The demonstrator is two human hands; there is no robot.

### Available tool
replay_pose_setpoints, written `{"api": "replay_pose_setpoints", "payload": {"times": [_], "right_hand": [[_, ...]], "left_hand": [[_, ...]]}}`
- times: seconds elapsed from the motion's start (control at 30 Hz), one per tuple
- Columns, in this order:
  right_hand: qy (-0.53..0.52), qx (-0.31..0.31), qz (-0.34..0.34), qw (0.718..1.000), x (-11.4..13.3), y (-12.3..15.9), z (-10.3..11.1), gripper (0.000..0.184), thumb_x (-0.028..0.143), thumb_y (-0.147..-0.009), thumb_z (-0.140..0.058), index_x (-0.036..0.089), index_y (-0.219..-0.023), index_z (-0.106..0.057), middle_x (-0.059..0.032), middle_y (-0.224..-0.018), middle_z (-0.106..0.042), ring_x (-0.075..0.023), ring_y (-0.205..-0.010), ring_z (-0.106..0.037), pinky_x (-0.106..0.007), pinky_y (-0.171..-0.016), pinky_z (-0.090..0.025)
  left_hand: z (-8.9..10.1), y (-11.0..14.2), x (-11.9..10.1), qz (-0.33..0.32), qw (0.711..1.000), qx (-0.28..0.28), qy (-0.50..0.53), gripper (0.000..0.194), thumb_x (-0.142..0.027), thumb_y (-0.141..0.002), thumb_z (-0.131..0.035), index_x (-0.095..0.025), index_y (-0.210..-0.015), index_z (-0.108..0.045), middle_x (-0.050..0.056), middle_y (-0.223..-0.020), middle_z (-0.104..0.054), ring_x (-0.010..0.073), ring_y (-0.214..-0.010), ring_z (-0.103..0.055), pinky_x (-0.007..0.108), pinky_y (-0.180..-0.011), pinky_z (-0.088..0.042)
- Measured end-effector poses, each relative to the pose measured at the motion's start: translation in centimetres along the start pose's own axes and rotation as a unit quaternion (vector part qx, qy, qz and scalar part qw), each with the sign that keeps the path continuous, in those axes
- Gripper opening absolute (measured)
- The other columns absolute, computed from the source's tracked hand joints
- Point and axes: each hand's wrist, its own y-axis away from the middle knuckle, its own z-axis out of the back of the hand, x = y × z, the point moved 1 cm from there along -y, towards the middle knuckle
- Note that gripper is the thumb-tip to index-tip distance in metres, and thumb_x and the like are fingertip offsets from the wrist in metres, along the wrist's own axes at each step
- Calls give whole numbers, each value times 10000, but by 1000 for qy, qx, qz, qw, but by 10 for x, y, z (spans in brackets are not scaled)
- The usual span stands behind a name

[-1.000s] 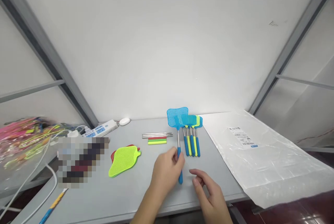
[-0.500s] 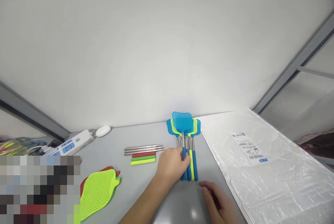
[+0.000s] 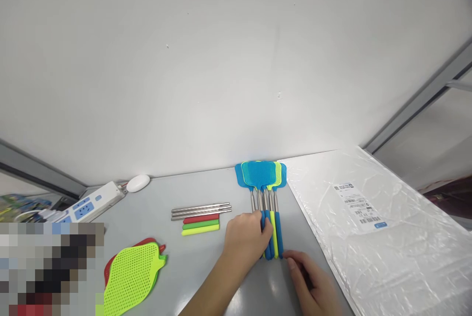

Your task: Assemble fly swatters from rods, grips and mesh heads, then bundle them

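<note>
Several fly swatters with blue and yellow-green mesh heads and metal shafts lie side by side, heads toward the wall, the heads overlapping. My left hand is closed over the handles at the left of the row, gripping a blue fly swatter; its fingertips are partly hidden. My right hand is by the lower end of the rightmost blue handle. Its fingers are bent and apart, holding nothing, with the index fingertip at or very near that handle's end.
Left of my left hand lie several metal rods and a red, a green and a yellow-green handle. Loose swatter heads are stacked farther left. A power strip and a white oval object sit behind; a plastic-wrapped package lies right.
The top blue swatter has come down toward me, its head now level with the others. My left hand moved slightly down with it. The right hand stays near the handle ends.
</note>
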Motion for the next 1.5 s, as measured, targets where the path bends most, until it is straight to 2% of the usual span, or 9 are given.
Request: {"api": "replay_pose_setpoints", "payload": {"times": [0.3, 0.57, 0.77, 0.97, 1.1, 1.23, 1.37, 1.43, 1.5], "right_hand": [[0, 7, 4, 1000, 7, 1, 2, 416, 533, -913, -460, 203, -989, -702, -44, -771, -672, -212, -774, -648, -279, -707, -514], [-1, -9, 16, 1000, 9, 1, 1, 414, 534, -906, -473, 202, -984, -707, -45, -760, -671, -210, -748, -642, -275, -663, -506], [11, -15, 17, 1000, 7, 2, -1, 417, 536, -904, -468, 206, -981, -710, -22, -666, -629, -211, -704, -628, -284, -661, -500], [3, -31, 32, 999, 8, 3, -4, 420, 538, -903, -467, 200, -961, -711, -45, -761, -681, -202, -694, -633, -277, -650, -502], [19, -18, 58, 998, 9, 0, 0, 398, 518, -913, -473, 197, -937, -709, -59, -798, -706, -201, -708, -652, -267, -663, -523], [52, -35, 105, 992, 13, 2, 5, 357, 491, -911, -504, 203, -925, -713, -78, -875, -726, -208, -767, -671, -264, -703, -536], [93, -81, 118, 985, 27, 5, 2, 330, 482, -919, -503, 218, -943, -700, -64, -864, -711, -197, -744, -647, -263, -679, -515], [122, -54, 144, 981, 38, 1, -4, 331, 483, -925, -491, 222, -956, -691, -61, -840, -702, -195, -712, -636, -269, -643, -507], [162, 7, 183, 970, 54, -8, -13, 334, 486, -931, -474, 233, -976, -686, -55, -838, -701, -194, -689, -632, -281, -622, -502]], "left_hand": [[-3, -2, -2, -24, 1000, -7, -5, 315, -333, -932, -378, -225, -740, -604, 15, -691, -681, 184, -628, -621, 293, -549, -248], [-6, -1, 0, -25, 999, -20, -1, 327, -346, -941, -369, -226, -728, -585, 11, -691, -681, 186, -636, -618, 302, -549, -225], [-6, -2, 1, -23, 999, -24, 10, 322, -362, -937, -380, -225, -724, -580, 7, -678, -671, 180, -625, -611, 305, -540, -191], [-3, -1, 1, -23, 999, -26, 25, 335, -387, -942, -380, -222, -710, -558, 5, -645, -650, 179, -602, -600, 308, -532, -177], [7, 8, 3, -39, 998, -28, 43, 339, -395, -951, -380, -221, -700, -526, -11, -632, -632, 157, -589, -578, 303, -526, -189], [17, 32, 26, -76, 992, -43, 92, 366, -377, -971, -369, -213, -658, -465, -23, -602, -581, 129, -535, -502, 290, -518, -215], [14, 72, 70, -72, 983, -119, 116, 347, -303, -984, -343, -215, -660, -430, -14, -609, -523, 132, -546, -447, 284, -544, -273], [9, 96, 91, -60, 976, -172, 123, 324, -258, -974, -353, -214, -662, -429, -5, -612, -493, 139, -565, -436, 286, -563, -295], [4, 118, 107, -50, 968, -209, 133, 297, -225, -961, -375, -210, -672, -443, -1, -613, -477, 143, -580, -431, 288, -573, -308]]}}
